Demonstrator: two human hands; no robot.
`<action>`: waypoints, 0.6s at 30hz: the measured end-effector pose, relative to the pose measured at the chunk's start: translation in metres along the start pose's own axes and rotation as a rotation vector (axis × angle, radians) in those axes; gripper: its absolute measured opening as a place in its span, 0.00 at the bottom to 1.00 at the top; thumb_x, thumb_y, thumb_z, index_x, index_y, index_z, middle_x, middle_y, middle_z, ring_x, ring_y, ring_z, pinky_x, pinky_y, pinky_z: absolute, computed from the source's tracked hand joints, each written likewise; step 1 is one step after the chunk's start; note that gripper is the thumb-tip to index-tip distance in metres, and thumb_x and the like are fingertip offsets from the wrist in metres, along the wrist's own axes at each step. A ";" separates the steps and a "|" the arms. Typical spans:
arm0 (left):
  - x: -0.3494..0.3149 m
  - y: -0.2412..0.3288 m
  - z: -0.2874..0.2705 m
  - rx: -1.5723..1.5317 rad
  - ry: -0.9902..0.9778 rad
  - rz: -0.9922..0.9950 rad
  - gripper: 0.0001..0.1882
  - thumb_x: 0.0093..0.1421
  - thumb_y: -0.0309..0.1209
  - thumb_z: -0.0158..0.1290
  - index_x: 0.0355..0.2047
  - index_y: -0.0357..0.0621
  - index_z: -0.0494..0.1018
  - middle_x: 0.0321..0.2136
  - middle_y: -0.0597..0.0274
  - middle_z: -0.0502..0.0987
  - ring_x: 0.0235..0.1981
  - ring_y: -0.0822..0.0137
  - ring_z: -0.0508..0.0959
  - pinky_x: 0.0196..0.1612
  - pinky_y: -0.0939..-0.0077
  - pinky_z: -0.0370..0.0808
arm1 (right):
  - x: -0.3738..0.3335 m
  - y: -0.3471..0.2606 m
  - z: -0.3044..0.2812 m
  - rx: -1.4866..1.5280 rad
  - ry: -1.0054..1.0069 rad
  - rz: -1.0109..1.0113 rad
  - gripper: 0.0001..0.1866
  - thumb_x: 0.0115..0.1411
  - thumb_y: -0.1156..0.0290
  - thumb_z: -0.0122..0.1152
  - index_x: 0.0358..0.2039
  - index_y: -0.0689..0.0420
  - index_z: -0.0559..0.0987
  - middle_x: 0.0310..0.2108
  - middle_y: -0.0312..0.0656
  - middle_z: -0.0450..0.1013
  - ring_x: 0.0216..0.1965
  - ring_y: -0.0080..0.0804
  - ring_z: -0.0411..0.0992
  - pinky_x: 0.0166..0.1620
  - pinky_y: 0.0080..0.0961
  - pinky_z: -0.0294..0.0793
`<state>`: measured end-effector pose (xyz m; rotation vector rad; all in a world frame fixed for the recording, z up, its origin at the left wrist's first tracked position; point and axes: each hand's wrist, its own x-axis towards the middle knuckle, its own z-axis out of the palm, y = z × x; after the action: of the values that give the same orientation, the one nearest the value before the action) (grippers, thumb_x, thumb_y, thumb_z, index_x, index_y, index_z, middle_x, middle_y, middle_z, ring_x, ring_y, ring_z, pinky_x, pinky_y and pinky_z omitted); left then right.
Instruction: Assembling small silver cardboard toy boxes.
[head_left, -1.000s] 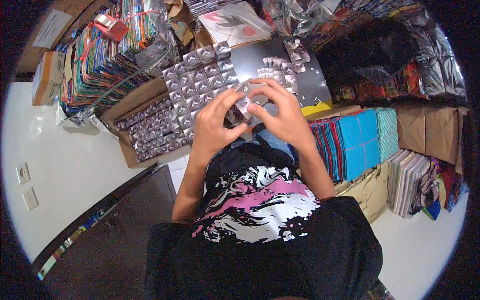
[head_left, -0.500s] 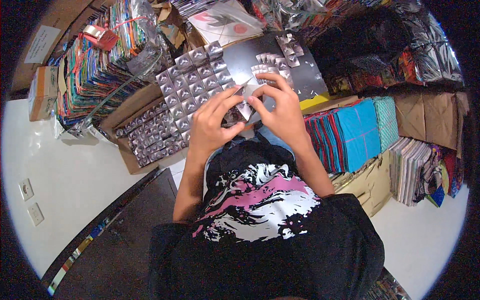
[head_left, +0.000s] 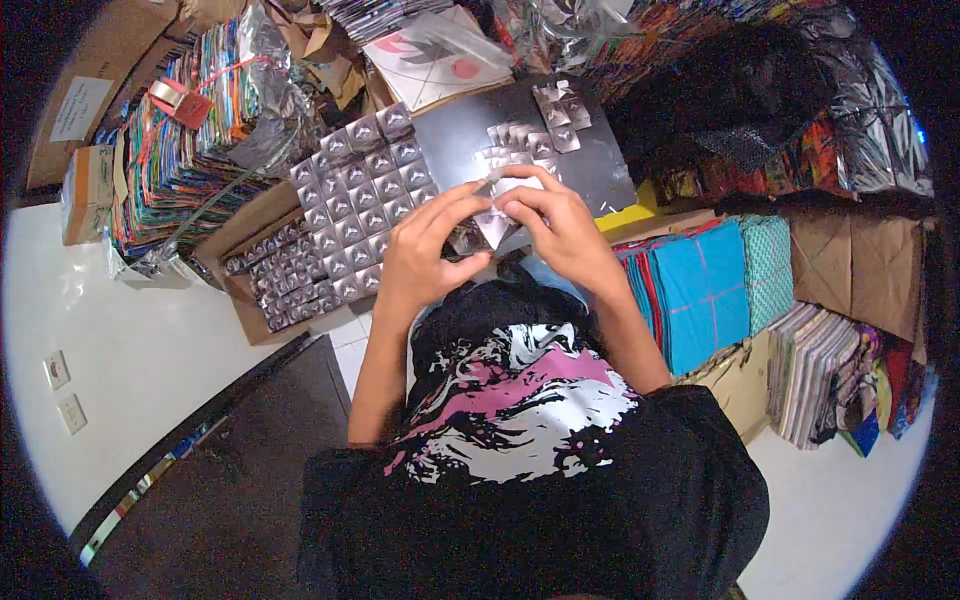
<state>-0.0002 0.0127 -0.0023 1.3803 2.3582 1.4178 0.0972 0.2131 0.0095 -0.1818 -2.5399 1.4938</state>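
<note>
Left hand and right hand grip a seemingly part-folded printed card between them | apparently done: rows of matching pieces, left of hands | apparently left: fanned cards, just beyond

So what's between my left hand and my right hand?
The head view shows a small pale printed piece between the left hand and the right hand.

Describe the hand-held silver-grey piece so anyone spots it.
Find the glossy black flat board. Over its near edge, the bare left hand and bare right hand meet at a small, angular silver-grey piece. Unlike the grey printed pieces overlapping on the board, it is held in fingers.
</note>
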 end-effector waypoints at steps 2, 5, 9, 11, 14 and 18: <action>0.008 0.002 0.012 -0.021 0.017 -0.041 0.28 0.47 0.32 0.69 0.51 0.50 0.79 0.58 0.56 0.80 0.54 0.49 0.83 0.56 0.58 0.80 | 0.002 0.002 -0.025 0.055 -0.049 0.039 0.08 0.65 0.73 0.63 0.41 0.60 0.85 0.57 0.49 0.76 0.51 0.45 0.79 0.53 0.37 0.75; 0.021 0.011 0.031 -0.001 -0.026 -0.020 0.27 0.47 0.32 0.69 0.50 0.49 0.79 0.58 0.56 0.80 0.54 0.49 0.83 0.55 0.58 0.80 | 0.003 0.018 -0.049 -0.077 -0.070 -0.043 0.08 0.64 0.74 0.63 0.42 0.58 0.86 0.59 0.48 0.74 0.57 0.48 0.76 0.60 0.39 0.72; 0.036 0.019 0.056 -0.012 -0.067 -0.035 0.26 0.47 0.31 0.69 0.49 0.48 0.80 0.59 0.57 0.79 0.54 0.49 0.82 0.56 0.58 0.80 | 0.007 0.033 -0.066 -0.080 -0.119 -0.052 0.06 0.61 0.74 0.65 0.39 0.58 0.85 0.59 0.48 0.74 0.58 0.51 0.74 0.61 0.42 0.72; 0.041 0.022 0.064 -0.002 -0.054 -0.053 0.25 0.47 0.31 0.68 0.49 0.48 0.80 0.59 0.57 0.79 0.54 0.49 0.82 0.56 0.58 0.80 | 0.007 0.040 -0.077 -0.081 -0.151 -0.040 0.06 0.61 0.74 0.65 0.38 0.58 0.85 0.58 0.49 0.74 0.57 0.53 0.75 0.61 0.43 0.72; 0.045 0.028 0.075 0.003 -0.030 -0.074 0.25 0.48 0.31 0.69 0.49 0.47 0.80 0.58 0.54 0.79 0.53 0.49 0.83 0.56 0.58 0.80 | 0.013 0.041 -0.096 -0.069 0.005 -0.107 0.13 0.56 0.75 0.71 0.42 0.59 0.84 0.55 0.48 0.78 0.56 0.48 0.77 0.57 0.39 0.74; 0.042 0.040 0.085 -0.096 0.003 -0.176 0.31 0.48 0.33 0.73 0.53 0.44 0.75 0.54 0.52 0.81 0.50 0.50 0.84 0.55 0.60 0.80 | 0.024 0.046 -0.100 0.093 0.036 -0.147 0.12 0.58 0.74 0.69 0.43 0.57 0.84 0.47 0.46 0.80 0.48 0.47 0.79 0.53 0.41 0.76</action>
<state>0.0403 0.1078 -0.0064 1.1179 2.3138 1.4628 0.0969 0.3251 0.0187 -0.0078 -2.3926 1.5336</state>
